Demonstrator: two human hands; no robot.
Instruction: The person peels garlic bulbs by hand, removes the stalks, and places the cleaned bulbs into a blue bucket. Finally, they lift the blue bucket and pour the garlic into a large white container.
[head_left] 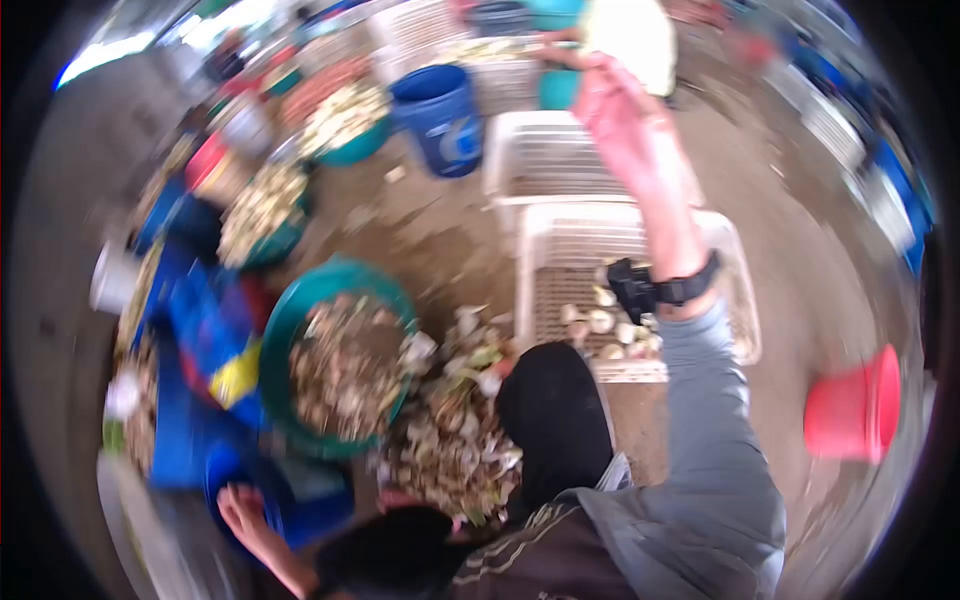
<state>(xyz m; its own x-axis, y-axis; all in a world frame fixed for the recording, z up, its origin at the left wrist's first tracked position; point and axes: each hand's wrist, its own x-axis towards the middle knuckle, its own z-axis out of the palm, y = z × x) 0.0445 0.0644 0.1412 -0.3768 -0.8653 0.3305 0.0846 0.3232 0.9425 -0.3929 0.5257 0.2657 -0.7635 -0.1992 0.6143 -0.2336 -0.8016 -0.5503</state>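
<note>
My right hand (615, 112) is raised in front of me, stretched out above the white plastic crates. Motion smears its fingers, and I cannot tell whether they hold anything. A black strap with a small device (640, 290) circles that wrist. Beneath the forearm, the nearer white crate (528, 250) holds several pale bulbs (600, 320) that look like peeled onions. Low on the left, my left hand (243, 508) is at a blue bucket (222, 465), its fingers apart and overlapping the bucket's opening.
A green tub (285, 300) of peelings stands beside a heap of skins (455, 440) by my knees. A second crate (510, 130), a blue bucket (440, 115) and basins of pale produce (345, 120) lie ahead. A person (630, 45) works beyond; a red bucket (845, 410) stands right.
</note>
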